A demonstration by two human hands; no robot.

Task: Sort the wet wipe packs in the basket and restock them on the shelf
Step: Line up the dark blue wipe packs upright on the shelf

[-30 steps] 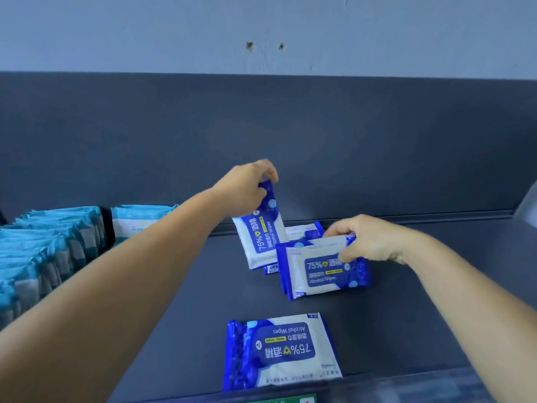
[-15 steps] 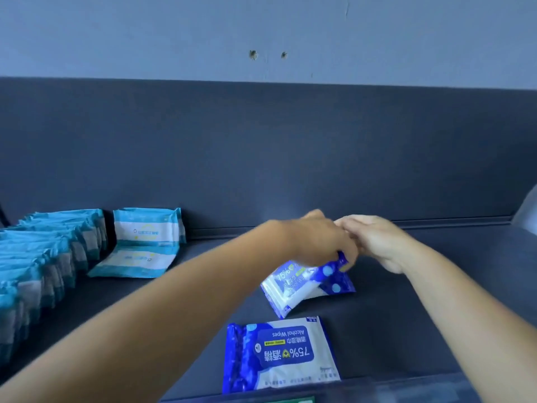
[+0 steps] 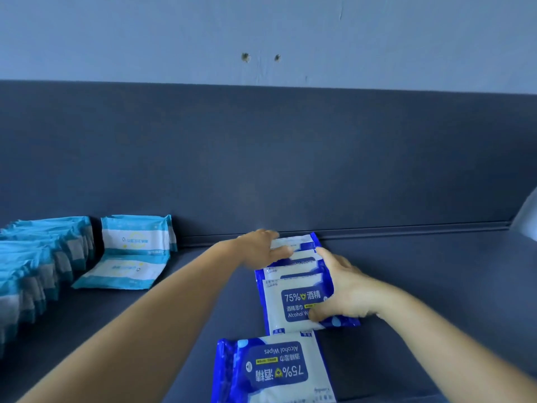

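Wet wipe packs, dark blue [image 3: 293,301], stand in a short leaning row at the middle of the grey shelf [image 3: 421,286], reaching its back wall. The left hand [image 3: 261,248] rests flat, fingers straight, on the rearmost pack; the right hand [image 3: 345,289] curls around the row's right side. A teal pack row [image 3: 37,266] fills the left edge. Another blue pack [image 3: 273,370] lies flat at the front edge. Two teal packs [image 3: 130,257] sit beside the row.
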